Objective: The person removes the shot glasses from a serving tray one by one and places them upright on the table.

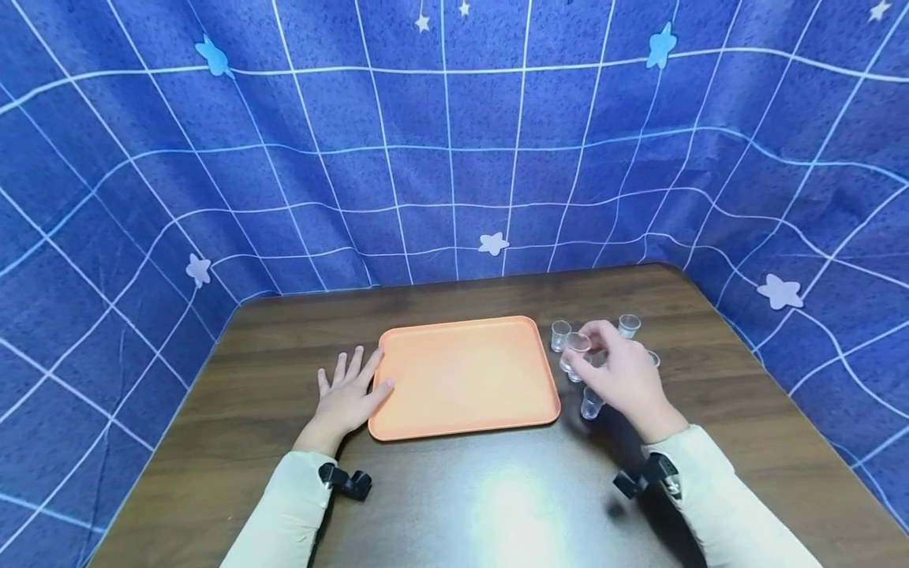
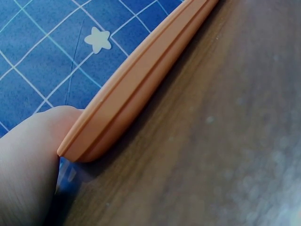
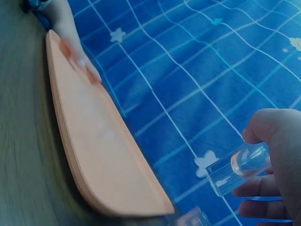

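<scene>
An orange tray (image 1: 465, 379) lies flat on the table. My left hand (image 1: 348, 401) rests at its left edge, fingers spread and straight, the thumb over the rim; the left wrist view has the thumb (image 2: 40, 150) at the tray's corner. To the right of the tray, my right hand (image 1: 628, 379) pinches a small clear shot glass (image 3: 237, 169) between thumb and fingers. Around that hand stand several similar glasses, among them one by the tray's right edge (image 1: 560, 336), one behind the hand (image 1: 628, 326) and one nearer me (image 1: 591, 403). The hand partly hides others.
The brown wooden table (image 1: 454, 497) has a bright light reflection at its near side. A blue curtain (image 1: 454, 173) with white lines and stars hangs behind the table and along both sides. Each wrist wears a black strap-on camera.
</scene>
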`<state>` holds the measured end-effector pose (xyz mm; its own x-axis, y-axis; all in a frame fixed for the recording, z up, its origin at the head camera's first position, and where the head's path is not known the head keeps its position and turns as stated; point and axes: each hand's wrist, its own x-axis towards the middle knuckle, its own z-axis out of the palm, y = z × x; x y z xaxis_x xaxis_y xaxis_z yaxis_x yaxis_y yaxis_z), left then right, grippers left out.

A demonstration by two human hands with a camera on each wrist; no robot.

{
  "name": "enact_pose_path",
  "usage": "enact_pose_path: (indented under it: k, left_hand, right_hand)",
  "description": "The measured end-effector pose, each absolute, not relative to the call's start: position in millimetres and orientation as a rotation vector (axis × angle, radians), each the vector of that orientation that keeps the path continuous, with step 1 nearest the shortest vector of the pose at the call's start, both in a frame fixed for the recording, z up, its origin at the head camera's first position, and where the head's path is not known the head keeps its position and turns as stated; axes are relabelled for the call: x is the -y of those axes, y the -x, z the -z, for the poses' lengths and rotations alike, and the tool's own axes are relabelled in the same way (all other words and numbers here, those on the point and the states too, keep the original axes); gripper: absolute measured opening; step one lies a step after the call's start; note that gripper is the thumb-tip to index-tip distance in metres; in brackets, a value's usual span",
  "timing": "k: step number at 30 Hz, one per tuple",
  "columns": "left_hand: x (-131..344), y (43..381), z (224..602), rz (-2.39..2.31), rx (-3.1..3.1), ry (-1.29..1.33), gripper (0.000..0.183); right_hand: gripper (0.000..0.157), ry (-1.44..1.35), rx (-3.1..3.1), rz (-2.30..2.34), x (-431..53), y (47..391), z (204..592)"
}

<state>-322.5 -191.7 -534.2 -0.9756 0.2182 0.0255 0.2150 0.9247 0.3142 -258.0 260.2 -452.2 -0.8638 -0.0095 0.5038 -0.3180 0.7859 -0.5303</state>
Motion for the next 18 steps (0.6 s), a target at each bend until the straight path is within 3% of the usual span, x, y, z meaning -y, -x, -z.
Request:
enact_pose_path:
  k: [18]
  left_hand:
    - [193, 325, 536, -0.490, -3.058, -0.355, 0.078]
  right_hand:
    - [0.033, -0.196, 2.445, -0.699, -339, 217, 478]
